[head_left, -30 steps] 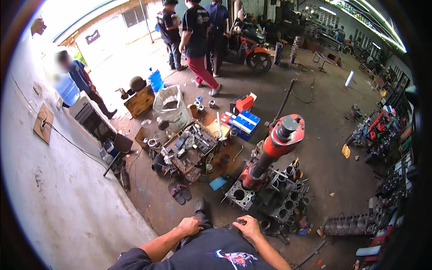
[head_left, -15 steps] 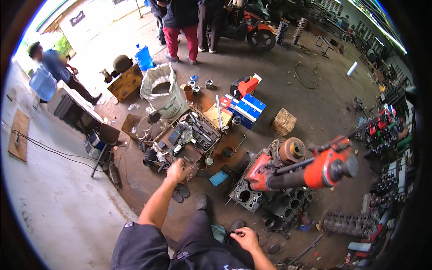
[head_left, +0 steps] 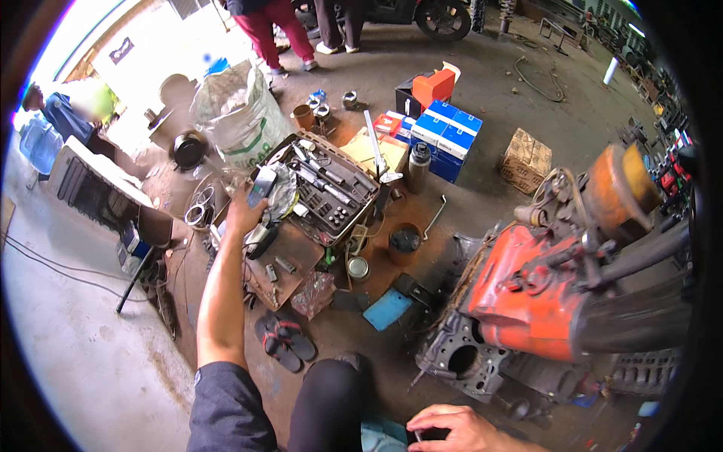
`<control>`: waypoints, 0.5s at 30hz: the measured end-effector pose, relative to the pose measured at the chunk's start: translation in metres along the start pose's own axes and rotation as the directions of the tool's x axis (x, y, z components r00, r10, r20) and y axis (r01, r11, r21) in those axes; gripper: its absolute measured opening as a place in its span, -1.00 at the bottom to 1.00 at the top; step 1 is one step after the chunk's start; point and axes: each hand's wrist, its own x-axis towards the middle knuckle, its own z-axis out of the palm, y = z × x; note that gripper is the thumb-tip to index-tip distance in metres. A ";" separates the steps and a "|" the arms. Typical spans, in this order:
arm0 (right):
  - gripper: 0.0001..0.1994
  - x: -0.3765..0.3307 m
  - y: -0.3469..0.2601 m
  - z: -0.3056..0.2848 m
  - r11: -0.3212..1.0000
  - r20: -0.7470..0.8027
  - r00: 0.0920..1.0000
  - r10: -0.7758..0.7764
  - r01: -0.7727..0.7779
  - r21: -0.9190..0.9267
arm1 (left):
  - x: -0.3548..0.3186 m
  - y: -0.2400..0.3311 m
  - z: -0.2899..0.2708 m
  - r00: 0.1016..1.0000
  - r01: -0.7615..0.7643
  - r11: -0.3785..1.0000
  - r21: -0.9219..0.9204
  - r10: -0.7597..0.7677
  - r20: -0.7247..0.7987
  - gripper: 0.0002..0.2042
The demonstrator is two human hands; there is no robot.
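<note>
My left hand (head_left: 244, 213) reaches out over the tool case (head_left: 354, 218), its fingers closed around a grey-blue handheld device with a small screen (head_left: 263, 183). Beside the device lies crumpled clear plastic (head_left: 283, 193). Sockets and ratchet handles fill the case. Below my left forearm, a brown board (head_left: 297, 256) carries two small metal pieces (head_left: 284, 264). Low in the picture my right hand (head_left: 461, 431) is curled near my lap, thumb and fingers around a small dark piece that I cannot make out.
An orange engine stand or hoist part (head_left: 527, 294) rises at the right over an engine block (head_left: 461, 358). Blue boxes (head_left: 444, 135), a caliper (head_left: 373, 143), a flask (head_left: 418, 167) and a wooden block (head_left: 526, 160) stand ahead. Sandals (head_left: 285, 340) lie by my foot. People stand at the back.
My left hand has moved forward from above the brown board to the handheld device and closed on it. The view has come nearer to the tool case. My right hand stays low, still curled.
</note>
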 end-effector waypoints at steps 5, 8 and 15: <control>-0.67 0.021 0.038 -0.014 0.971 0.042 0.977 -0.208 0.212 -0.108 | -0.004 -0.006 0.008 0.999 -0.047 0.987 0.151 0.044 0.028 -0.13; -0.66 0.018 0.048 -0.002 0.956 0.012 0.968 -0.252 0.251 -0.148 | -0.012 -0.008 0.013 0.998 0.046 0.994 0.101 -0.051 0.042 -0.18; -0.65 -0.008 0.038 0.048 0.973 -0.118 0.978 -0.172 0.151 -0.172 | -0.005 -0.026 0.020 1.000 0.020 1.000 -0.002 -0.020 0.001 -0.23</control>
